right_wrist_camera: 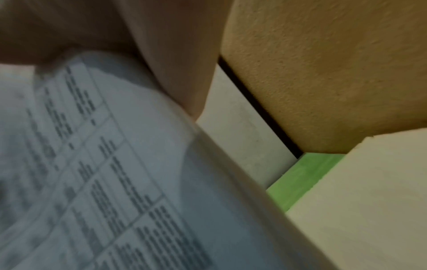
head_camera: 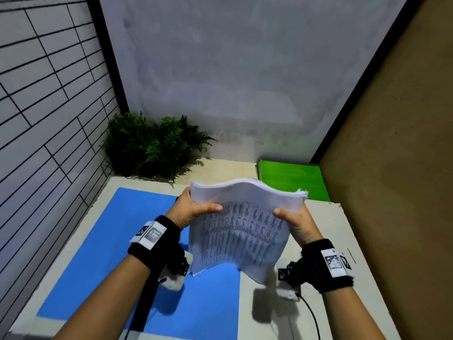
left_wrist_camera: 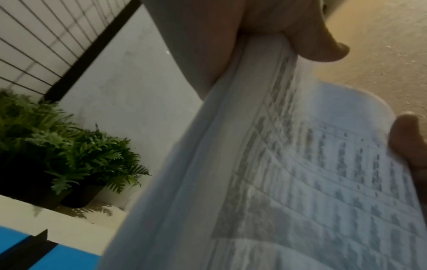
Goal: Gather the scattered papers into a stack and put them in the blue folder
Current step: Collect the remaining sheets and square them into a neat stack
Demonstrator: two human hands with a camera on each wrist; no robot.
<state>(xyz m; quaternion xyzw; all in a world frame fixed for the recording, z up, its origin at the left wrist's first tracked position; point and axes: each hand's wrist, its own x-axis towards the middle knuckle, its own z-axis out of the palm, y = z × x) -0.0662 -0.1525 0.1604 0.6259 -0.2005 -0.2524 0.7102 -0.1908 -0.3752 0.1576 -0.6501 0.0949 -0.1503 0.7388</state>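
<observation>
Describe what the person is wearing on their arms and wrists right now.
Both forearms are bare, no sleeves. Each wrist carries a fuzzy black band with a white block bearing black-and-white square markers: left band, right band. White camera units hang under both wrists; a black cable trails from the right one.

Stack of printed white papers (head_camera: 241,227) held upright, bowed, above open blue folder (head_camera: 103,253) lying flat on table

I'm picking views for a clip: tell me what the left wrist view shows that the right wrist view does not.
Only the left wrist view shows the fern plants, the tiled wall, a corner of the blue folder and the left hand's thumb pinching the stack's edge. Only the right wrist view shows the green folder at the brown panel. Both share the paper stack, printed with tables and blurred.
</observation>
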